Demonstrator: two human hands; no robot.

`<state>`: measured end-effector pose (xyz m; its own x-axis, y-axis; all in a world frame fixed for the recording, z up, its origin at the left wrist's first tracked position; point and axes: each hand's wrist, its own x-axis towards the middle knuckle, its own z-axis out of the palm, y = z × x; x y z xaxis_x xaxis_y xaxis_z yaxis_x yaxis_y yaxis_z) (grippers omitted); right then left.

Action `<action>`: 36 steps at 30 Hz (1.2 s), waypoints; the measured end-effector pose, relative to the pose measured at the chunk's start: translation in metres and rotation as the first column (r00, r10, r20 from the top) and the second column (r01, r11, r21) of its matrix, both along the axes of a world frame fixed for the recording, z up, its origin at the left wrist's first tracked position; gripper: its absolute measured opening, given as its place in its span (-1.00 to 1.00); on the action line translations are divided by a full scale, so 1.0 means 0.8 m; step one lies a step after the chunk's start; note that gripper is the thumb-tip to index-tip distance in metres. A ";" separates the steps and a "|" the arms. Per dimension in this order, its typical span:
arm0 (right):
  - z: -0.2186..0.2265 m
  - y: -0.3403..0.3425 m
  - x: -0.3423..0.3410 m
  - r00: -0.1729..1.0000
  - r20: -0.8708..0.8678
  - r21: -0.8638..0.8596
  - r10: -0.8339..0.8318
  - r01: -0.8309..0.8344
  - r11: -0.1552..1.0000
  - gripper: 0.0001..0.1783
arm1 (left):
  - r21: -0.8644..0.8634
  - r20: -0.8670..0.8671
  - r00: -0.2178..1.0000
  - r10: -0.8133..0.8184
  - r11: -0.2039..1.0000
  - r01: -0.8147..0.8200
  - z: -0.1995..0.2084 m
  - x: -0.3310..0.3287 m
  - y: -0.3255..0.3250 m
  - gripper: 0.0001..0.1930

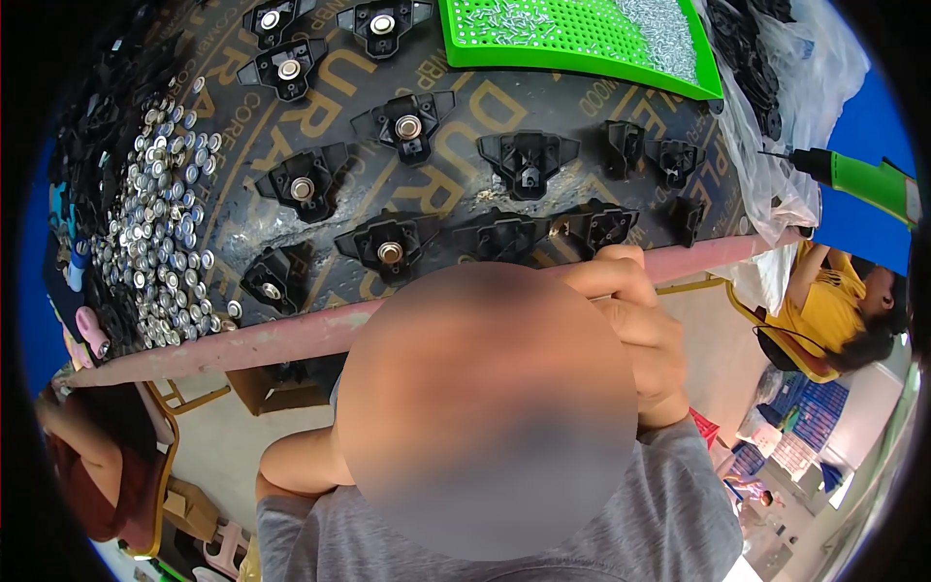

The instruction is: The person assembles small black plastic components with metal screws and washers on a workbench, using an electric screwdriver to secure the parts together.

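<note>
My right hand is raised at the table's near edge with its fingers bent inward. Anything inside them is hidden. A round blurred patch covers the middle of the view and hides my left hand; only my bent left arm shows. Just beyond my right hand lies a black plastic part with no disc visible on it. Several winged black parts carry a round silver disc, such as the part in the middle of the table. Another winged black part has an open centre.
Many small metal discs are heaped at left. A green tray of screws stands at the back. At right are a clear plastic bag and a green-black electric screwdriver. People in yellow and dark red sit nearby.
</note>
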<state>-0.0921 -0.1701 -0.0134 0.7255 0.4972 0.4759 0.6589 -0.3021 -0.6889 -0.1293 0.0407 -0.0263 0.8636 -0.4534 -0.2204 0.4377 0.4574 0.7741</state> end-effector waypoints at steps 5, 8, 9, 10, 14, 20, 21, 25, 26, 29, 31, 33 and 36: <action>0.003 0.004 0.001 1.000 -0.008 -0.024 0.000 0.000 1.000 -0.73 | -0.004 0.012 1.000 0.010 1.000 -0.010 -0.001 0.000 0.003 -0.70; 0.002 0.006 0.001 1.000 -0.008 -0.025 0.001 -0.002 1.000 -0.72 | 0.000 0.016 1.000 0.008 1.000 -0.008 -0.002 0.000 0.006 -0.70; 0.002 0.007 0.001 1.000 -0.006 -0.024 0.001 -0.001 1.000 -0.72 | -0.001 0.015 1.000 0.010 1.000 -0.010 -0.002 -0.001 0.006 -0.70; 0.001 0.007 0.001 1.000 -0.005 -0.026 0.002 -0.002 1.000 -0.72 | 0.009 0.011 1.000 0.015 1.000 -0.015 -0.002 -0.002 0.006 -0.70; 0.002 0.006 0.000 1.000 -0.020 -0.020 0.007 -0.007 1.000 -0.73 | 0.018 0.007 1.000 0.012 1.000 -0.012 -0.004 -0.002 0.006 -0.72; 0.011 -0.005 0.015 0.978 -0.186 0.036 -0.093 0.102 0.994 -0.80 | 0.027 0.019 0.999 -0.027 0.999 0.027 -0.004 0.001 0.011 -0.69; 0.014 -0.005 0.021 0.959 -0.172 -0.122 -0.227 0.208 0.971 -0.81 | 0.027 0.018 1.000 -0.025 0.999 0.025 -0.003 0.000 0.010 -0.69; 0.012 0.006 0.030 0.950 -0.149 -0.309 -0.274 0.218 0.926 -0.84 | 0.054 -0.021 1.000 -0.010 0.998 0.011 0.000 0.002 0.008 -0.76; 0.011 0.007 0.031 0.950 -0.150 -0.311 -0.272 0.216 0.925 -0.84 | 0.055 -0.014 1.000 -0.013 0.998 0.014 0.000 0.002 0.009 -0.75; 0.008 0.009 0.036 0.954 -0.108 -0.345 -0.280 0.228 0.910 -0.83 | -0.001 0.014 0.998 -0.061 0.998 0.061 -0.007 0.002 0.012 -0.66; 0.006 0.009 0.038 0.959 -0.055 -0.363 -0.277 0.239 0.901 -0.82 | -0.001 0.018 0.998 -0.065 0.998 0.065 -0.007 0.004 0.012 -0.66; 0.003 0.011 0.038 0.960 -0.035 -0.374 -0.278 0.245 0.895 -0.82 | -0.001 0.022 0.997 -0.070 0.998 0.070 -0.006 0.005 0.012 -0.66; 0.000 0.012 0.036 0.957 0.010 -0.396 -0.290 0.270 0.878 -0.82 | 0.023 0.027 0.996 -0.085 0.996 0.084 -0.006 0.006 0.013 -0.66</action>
